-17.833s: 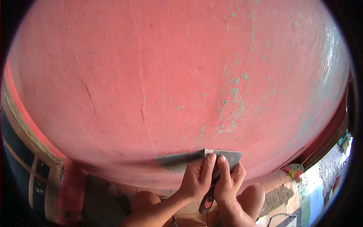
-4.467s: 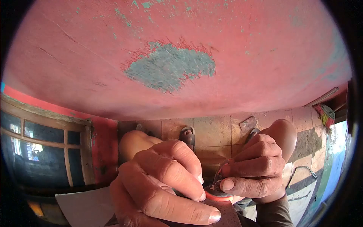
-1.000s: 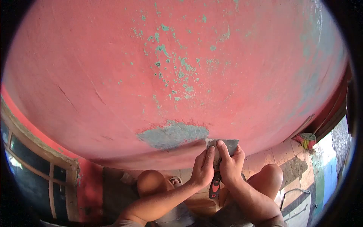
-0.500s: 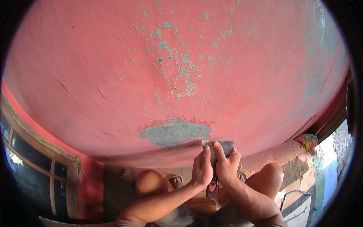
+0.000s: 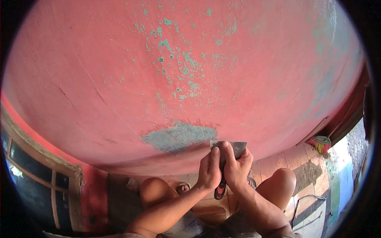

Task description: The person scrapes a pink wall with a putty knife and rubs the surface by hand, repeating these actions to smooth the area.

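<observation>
Both of my hands are closed around a putty knife (image 5: 239, 148) with a broad metal blade and a black-and-red handle. My left hand (image 5: 209, 170) grips it from the left, thumb up against the blade. From the other side my right hand (image 5: 237, 169) wraps the neck, its thumb pressed flat on the blade. The handle's end hangs below, between my wrists. Just beyond the blade is a pink wall (image 5: 119, 83); a scraped grey patch (image 5: 178, 137) lies to the left of the blade in this view.
Green spots of bared paint (image 5: 185, 70) dot the wall higher up. At the left is a wooden-framed window (image 5: 52, 183). A broom (image 5: 320, 143) leans at the right, over the tiled floor (image 5: 284, 159). My bent knees flank my forearms.
Both hands and the putty knife have shifted slightly upward in view. The blade looks tilted a little differently. The wall has slid slightly left and up as the camera moved.
</observation>
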`<act>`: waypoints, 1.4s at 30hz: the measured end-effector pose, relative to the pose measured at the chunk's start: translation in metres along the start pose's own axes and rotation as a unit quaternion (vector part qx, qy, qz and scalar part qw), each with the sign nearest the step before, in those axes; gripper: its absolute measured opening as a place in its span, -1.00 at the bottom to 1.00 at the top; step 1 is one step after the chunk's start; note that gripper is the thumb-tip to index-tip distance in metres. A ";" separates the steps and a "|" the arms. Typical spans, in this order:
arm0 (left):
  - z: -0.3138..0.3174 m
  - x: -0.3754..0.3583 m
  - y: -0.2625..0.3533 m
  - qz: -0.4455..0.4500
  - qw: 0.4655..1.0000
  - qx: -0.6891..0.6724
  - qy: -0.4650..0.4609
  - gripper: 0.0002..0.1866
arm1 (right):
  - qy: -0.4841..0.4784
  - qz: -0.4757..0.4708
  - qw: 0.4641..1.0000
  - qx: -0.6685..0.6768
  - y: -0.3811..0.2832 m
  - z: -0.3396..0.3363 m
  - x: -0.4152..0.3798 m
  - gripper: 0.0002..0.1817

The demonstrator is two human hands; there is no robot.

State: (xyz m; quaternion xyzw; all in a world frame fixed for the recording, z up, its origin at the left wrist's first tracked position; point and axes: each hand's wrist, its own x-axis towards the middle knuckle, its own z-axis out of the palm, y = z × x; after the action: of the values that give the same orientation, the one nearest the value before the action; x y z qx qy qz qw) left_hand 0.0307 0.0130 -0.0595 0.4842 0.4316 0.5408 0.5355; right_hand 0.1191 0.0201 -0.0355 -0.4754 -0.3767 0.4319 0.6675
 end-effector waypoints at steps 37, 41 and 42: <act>-0.005 0.009 -0.032 0.046 0.985 0.143 0.086 -0.51 | 0.018 -0.016 0.994 -0.105 0.039 -0.002 0.006 -0.73; -0.007 0.008 -0.034 0.033 0.987 0.136 0.078 -0.51 | 0.008 0.020 0.998 -0.062 0.040 -0.004 0.006 -0.74; -0.008 0.007 -0.032 0.029 0.987 0.139 0.075 -0.51 | -0.001 0.041 0.998 -0.049 0.039 -0.005 0.005 -0.74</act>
State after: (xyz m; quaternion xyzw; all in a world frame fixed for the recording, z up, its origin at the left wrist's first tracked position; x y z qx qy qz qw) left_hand 0.0284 0.0224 -0.0923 0.5240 0.5273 0.5259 0.4133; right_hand 0.1169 0.0305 -0.0738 -0.5223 -0.3781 0.4402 0.6249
